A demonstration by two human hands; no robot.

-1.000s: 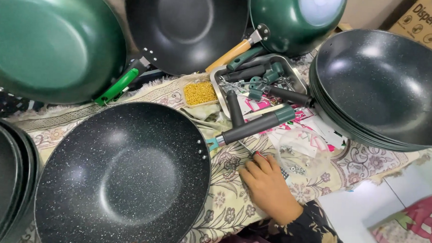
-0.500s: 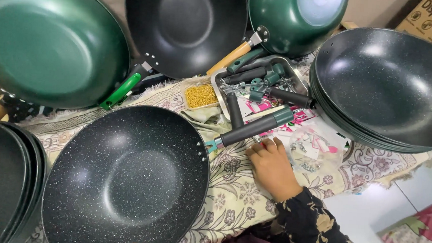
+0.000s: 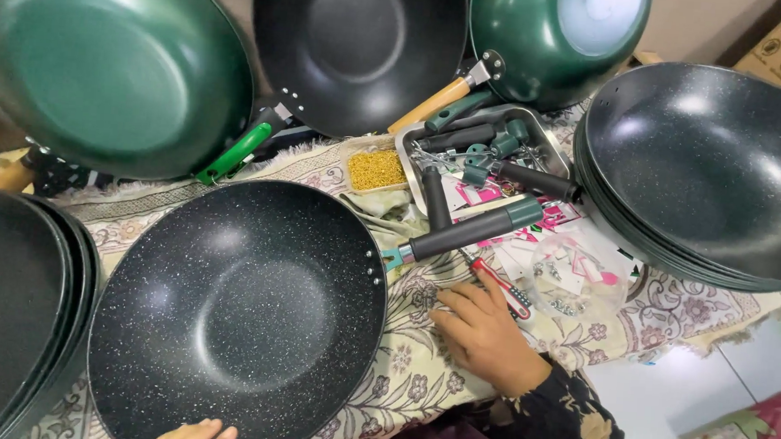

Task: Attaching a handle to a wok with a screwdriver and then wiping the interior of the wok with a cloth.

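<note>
your right hand only loosely fingers the screwdriver, left hand steadying the wok rim; a fumble could scatter the screws.

There are two hands: the left hand and the right hand. One speckled pan lies in front. Three pans lean at the back. Two pan stacks sit at the sides. One metal tray holds handles. One screwdriver lies there.
</note>
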